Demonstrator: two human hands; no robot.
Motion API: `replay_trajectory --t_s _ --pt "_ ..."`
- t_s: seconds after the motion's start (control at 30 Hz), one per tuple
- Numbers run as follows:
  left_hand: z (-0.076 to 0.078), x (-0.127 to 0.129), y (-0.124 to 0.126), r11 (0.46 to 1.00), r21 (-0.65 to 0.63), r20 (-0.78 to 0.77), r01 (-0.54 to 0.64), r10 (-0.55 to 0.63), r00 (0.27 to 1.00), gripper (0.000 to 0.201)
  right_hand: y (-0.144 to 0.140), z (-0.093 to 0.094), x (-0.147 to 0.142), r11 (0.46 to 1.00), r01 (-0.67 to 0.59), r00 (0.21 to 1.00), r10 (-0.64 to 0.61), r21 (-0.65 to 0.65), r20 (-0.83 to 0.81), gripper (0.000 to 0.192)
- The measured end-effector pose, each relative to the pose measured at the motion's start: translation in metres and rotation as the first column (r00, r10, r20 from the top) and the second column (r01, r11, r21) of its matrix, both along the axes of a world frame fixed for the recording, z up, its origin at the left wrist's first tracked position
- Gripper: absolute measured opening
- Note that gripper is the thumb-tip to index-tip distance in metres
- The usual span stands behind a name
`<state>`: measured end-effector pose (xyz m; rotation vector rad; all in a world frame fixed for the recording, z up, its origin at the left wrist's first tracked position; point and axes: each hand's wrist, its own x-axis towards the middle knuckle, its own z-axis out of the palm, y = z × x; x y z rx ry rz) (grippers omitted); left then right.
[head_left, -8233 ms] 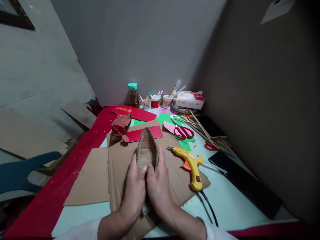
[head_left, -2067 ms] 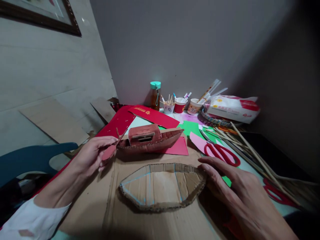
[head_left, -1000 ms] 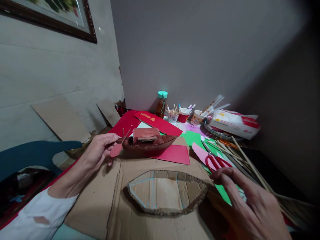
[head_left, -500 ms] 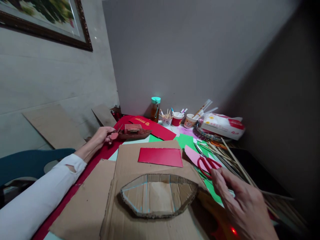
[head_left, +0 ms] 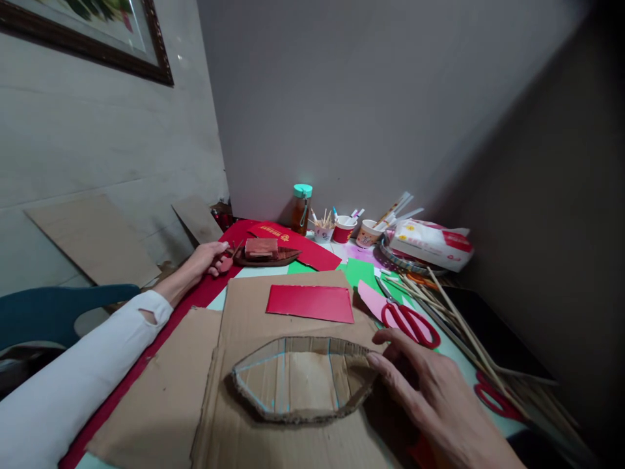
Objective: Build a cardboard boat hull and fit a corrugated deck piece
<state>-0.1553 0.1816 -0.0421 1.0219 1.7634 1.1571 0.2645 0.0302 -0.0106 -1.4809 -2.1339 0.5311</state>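
Note:
At the far left of the board, my left hand (head_left: pixel 209 259) has its fingers closed at the near-left end of a small reddish-brown model boat (head_left: pixel 261 249) with a cabin. A paddle-like piece (head_left: pixel 225 264) shows by its fingertips. A cardboard boat hull (head_left: pixel 310 381) with blue lines inside lies in front of me. My right hand (head_left: pixel 415 381) is open, thumb and forefinger apart around the hull's right tip; whether they touch it I cannot tell. Just beyond, red-handled scissors (head_left: pixel 407 322) lie on pink paper (head_left: pixel 370 298).
Under the hull is a cardboard sheet (head_left: pixel 234 443), with a red card (head_left: pixel 310 303) on it. Behind stand a bottle (head_left: pixel 301 212), several cups of sticks and pens, and a tissue pack (head_left: pixel 430 244). Thin wooden sticks (head_left: pixel 459 326) lie at right, near a second red handle (head_left: pixel 495 396).
My right hand has let go of the scissors and moved left to the hull's right end. The model boat has shifted slightly right and turned, showing more of its roof.

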Motion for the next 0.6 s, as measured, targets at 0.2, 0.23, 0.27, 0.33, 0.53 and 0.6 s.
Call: replay_trajectory --t_s 0.2,0.23,0.27,0.33,0.53,0.6 --pt "0.018 -0.015 -0.028 0.972 0.196 -0.168 -0.128 0.162 0.973 0.027 -0.003 -0.001 -0.004 0.991 -0.116 0.993 0.116 0.072 -0.003 0.03" --pt "0.021 -0.015 -0.035 0.963 0.235 -0.19 -0.133 0.18 0.965 0.023 -0.003 0.0 -0.004 0.991 -0.12 0.993 0.121 0.067 -0.014 0.03" --pt "0.024 -0.013 -0.044 0.954 0.27 -0.205 -0.127 0.186 0.961 0.017 -0.004 0.002 -0.005 0.992 -0.115 0.993 0.116 0.057 -0.024 0.03" --pt "0.03 -0.003 -0.063 0.943 0.325 -0.212 -0.078 0.153 0.965 0.004 -0.005 0.007 -0.006 0.995 -0.093 0.994 0.094 0.027 -0.051 0.034" --pt "0.04 0.042 -0.115 0.938 0.302 -0.174 0.169 -0.119 0.977 0.012 -0.006 0.016 -0.004 0.983 -0.106 0.979 0.077 -0.148 -0.191 0.029" --pt "0.038 0.054 -0.123 0.937 0.268 -0.16 0.225 -0.187 0.969 0.017 -0.006 0.017 -0.003 0.973 -0.135 0.968 0.09 -0.185 -0.236 0.029"
